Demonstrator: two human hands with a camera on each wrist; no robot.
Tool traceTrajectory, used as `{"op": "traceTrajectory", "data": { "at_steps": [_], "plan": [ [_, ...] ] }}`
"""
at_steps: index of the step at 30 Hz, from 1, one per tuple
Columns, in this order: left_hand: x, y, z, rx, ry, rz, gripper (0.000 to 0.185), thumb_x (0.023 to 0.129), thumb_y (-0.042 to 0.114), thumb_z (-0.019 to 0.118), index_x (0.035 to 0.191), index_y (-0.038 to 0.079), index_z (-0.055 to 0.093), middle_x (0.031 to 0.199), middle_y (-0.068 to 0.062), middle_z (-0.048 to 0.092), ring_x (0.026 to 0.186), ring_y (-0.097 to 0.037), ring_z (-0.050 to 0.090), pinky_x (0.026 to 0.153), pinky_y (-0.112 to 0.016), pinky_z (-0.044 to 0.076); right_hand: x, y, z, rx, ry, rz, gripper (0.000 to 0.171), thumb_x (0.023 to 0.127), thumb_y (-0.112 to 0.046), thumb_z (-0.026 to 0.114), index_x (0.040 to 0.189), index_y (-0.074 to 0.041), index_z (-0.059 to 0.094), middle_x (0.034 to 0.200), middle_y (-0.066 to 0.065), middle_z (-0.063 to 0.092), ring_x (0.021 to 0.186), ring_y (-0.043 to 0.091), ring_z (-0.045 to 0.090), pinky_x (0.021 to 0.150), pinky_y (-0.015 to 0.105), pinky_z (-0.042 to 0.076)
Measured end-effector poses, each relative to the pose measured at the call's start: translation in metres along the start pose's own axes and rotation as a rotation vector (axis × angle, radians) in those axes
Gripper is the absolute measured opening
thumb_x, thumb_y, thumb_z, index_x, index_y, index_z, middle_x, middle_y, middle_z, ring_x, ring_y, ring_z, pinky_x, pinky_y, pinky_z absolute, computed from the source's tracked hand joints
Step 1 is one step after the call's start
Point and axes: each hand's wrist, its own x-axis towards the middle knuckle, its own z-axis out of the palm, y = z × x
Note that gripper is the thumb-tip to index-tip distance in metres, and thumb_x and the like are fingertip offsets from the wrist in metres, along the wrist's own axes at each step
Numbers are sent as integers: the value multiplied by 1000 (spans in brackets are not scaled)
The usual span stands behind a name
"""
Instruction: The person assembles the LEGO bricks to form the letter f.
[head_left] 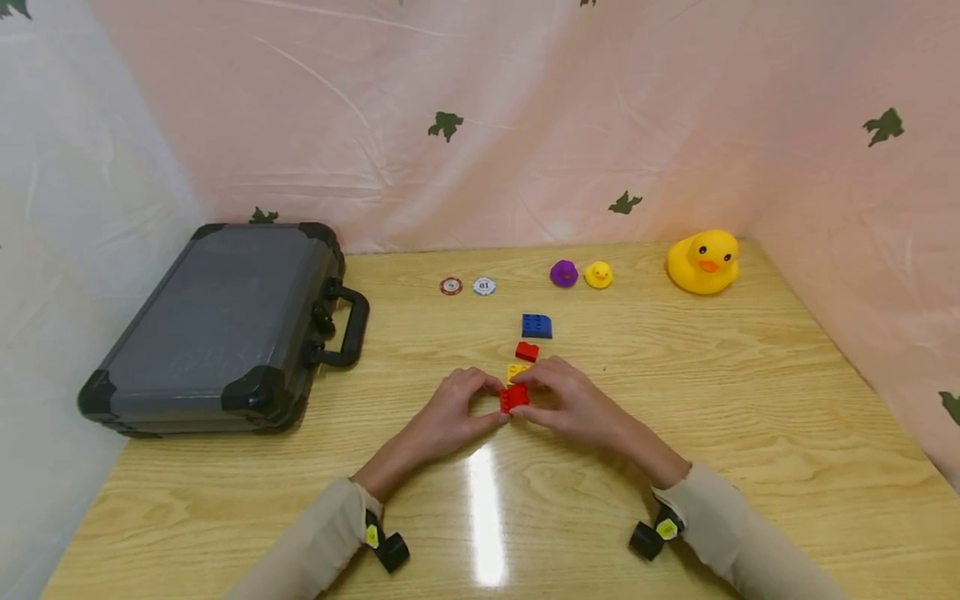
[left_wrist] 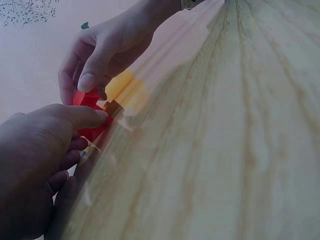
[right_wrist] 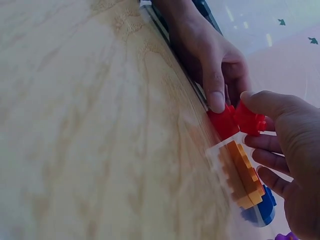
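Both hands meet at the table's middle over small red bricks [head_left: 513, 398]. My left hand [head_left: 497, 402] pinches one red brick [right_wrist: 223, 123] with thumb and fingers. My right hand [head_left: 531, 397] pinches the studded red brick [right_wrist: 250, 119] right next to it. The two red pieces touch. In the left wrist view the red bricks [left_wrist: 86, 100] show between the left hand's thumb [left_wrist: 82, 117] and the right hand's fingers [left_wrist: 92, 75]. A yellow brick [head_left: 516, 371] lies just behind the hands, then a loose red brick [head_left: 527, 352] and a blue brick [head_left: 536, 326].
A dark hard case [head_left: 225, 325] with a handle lies at the left. Two poker chips [head_left: 451, 286] [head_left: 484, 286], a purple duck [head_left: 563, 273], a small yellow duck [head_left: 597, 274] and a large yellow duck [head_left: 703, 262] stand along the back. Cloth walls surround the wooden table [head_left: 750, 433].
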Motion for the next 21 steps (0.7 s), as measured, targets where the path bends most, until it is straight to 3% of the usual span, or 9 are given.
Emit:
{"op": "traceTrajectory", "data": {
  "at_steps": [10,21],
  "plan": [
    [0,-2,2,15,22,27,30,90,22,81,116,9,71,111,0,68,107,-20,58,96,-42,45,5,-1,3,-5,-6,-5,34,88,-16,85,117,-7,71,112,1,67,102,18,60,90,39,53],
    [0,0,2,26,22,9,34,94,32,79,117,10,71,113,0,69,108,-20,57,96,-42,45,7,0,5,27,-8,-21,35,87,-12,86,115,-6,67,111,2,66,104,19,61,90,38,54]
  ]
}}
